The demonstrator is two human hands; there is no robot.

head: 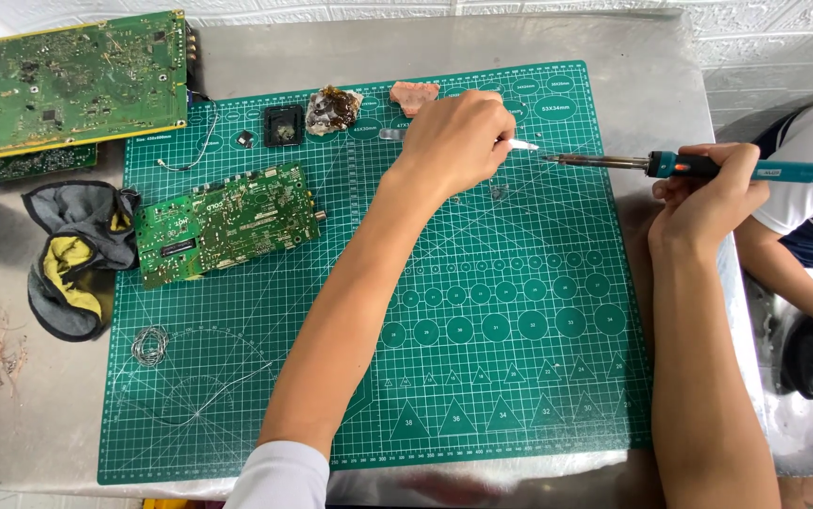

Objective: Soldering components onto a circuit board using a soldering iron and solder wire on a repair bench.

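The left hand point(458, 137) sits in the upper middle of the frame, over the far part of the green cutting mat point(482, 377). Its fingers are curled closed around metal tweezers point(520, 144), whose bright tip pokes out to the right of the knuckles; a bit of the other end seems to show at the left of the hand, though the view is too small there to be sure. The right hand point(703, 198), at the upper right, is clenched around the teal handle of a soldering iron point(708, 167). The iron lies nearly level, its metal tip pointing left and ending just beside the tweezers' tip, above the mat.

Near the mat's top edge, left of the left hand, lie a brownish lump point(333, 109), a pinkish lump point(414, 94) and a small black square part point(284, 124). A green circuit board point(227, 222) rests on the left part of the mat, with a small coil of wire point(149, 344) below it. A larger circuit board point(67, 83) fills the upper left corner, and a grey and yellow cloth point(77, 259) lies on the steel table point(30, 424) beside the mat.
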